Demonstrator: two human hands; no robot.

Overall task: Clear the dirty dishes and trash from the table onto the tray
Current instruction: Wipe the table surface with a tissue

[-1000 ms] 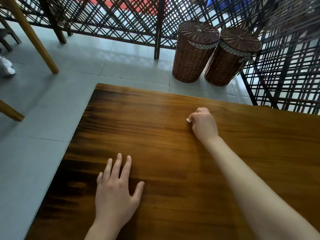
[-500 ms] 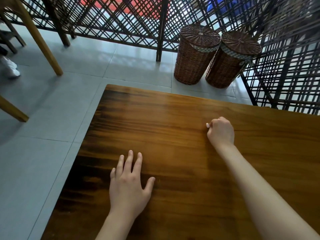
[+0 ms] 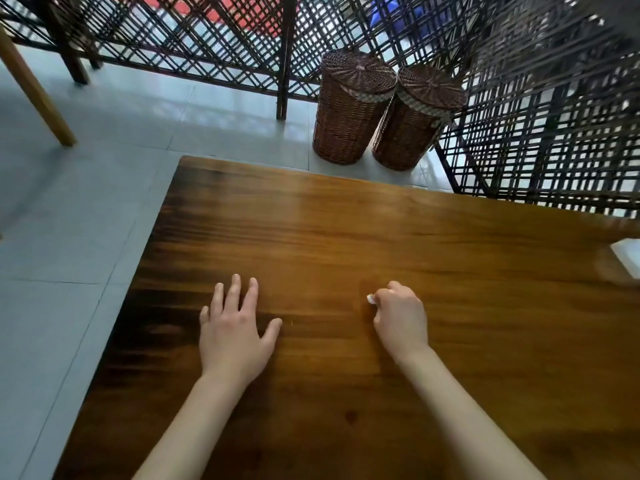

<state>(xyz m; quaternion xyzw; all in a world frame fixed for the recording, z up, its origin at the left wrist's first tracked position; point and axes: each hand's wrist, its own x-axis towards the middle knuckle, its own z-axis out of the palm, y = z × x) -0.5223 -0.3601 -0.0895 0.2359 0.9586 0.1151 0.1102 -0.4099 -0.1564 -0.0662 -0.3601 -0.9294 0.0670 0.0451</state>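
Baskets point(image 3: 353, 109), 2, lidded; left hand point(image 3: 233, 336) flat, right fingers point(image 3: 384, 299) pinch white scrap point(image 3: 371, 299).

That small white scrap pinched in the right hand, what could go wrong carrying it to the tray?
The small white scrap barely shows past the right hand's fingertips, so it might slip onto the brown wooden table. No tray is clearly visible; a blurred white object sits at the right edge.

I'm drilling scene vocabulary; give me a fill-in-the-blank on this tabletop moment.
1. The left hand lies ____ on the wooden table.
2. The right hand pinches a small ____ scrap.
3. ____ lidded wicker baskets stand on the floor.

Missing: flat; white; Two
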